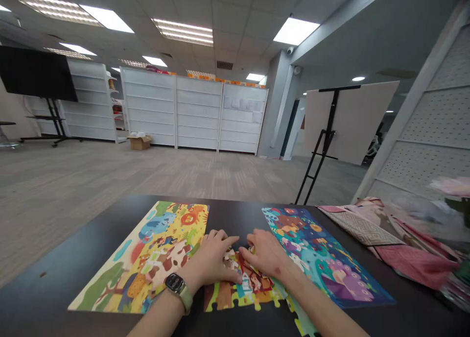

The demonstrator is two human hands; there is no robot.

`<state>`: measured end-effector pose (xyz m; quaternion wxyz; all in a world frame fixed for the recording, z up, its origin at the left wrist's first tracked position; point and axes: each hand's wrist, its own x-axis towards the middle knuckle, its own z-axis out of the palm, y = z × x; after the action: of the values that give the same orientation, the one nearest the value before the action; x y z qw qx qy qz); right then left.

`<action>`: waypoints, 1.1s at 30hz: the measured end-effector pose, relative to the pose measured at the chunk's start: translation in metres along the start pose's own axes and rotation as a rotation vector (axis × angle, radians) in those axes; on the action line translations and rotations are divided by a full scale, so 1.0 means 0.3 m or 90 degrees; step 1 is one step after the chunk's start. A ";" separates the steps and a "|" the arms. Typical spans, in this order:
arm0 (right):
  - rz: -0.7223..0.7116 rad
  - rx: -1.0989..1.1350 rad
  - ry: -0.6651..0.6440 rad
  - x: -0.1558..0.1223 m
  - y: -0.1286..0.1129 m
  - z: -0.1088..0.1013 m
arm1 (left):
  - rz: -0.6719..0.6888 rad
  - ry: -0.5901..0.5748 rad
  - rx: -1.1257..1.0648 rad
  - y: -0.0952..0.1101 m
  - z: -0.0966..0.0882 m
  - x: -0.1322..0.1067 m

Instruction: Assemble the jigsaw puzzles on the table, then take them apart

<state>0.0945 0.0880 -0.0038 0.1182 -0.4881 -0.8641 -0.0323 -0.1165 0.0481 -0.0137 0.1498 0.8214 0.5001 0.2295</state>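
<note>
Left grip (211, 261) and right grip (265, 253): lay flat on joined jigsaw pieces (235, 293), any hold impossible to tell; lion puzzle (189, 214) and peacock puzzle (345, 273) lay assembled either side on the black counter (47, 290).

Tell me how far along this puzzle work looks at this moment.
Done: a patch of joined jigsaw pieces lies between two picture sheets. In hand: the left hand and the right hand both rest on that patch. Left: probably much more, since the patch looks far smaller than the animal sheet or the peacock sheet, and its edges remain ragged.
</note>
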 end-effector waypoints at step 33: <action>-0.013 0.312 0.066 0.032 0.094 -0.013 | -0.011 -0.027 0.060 0.093 -0.027 -0.086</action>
<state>0.1143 0.1100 0.0006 0.2770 -0.4340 -0.8437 0.1519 -0.1099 0.0125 0.0006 0.1234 0.8281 0.5140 0.1866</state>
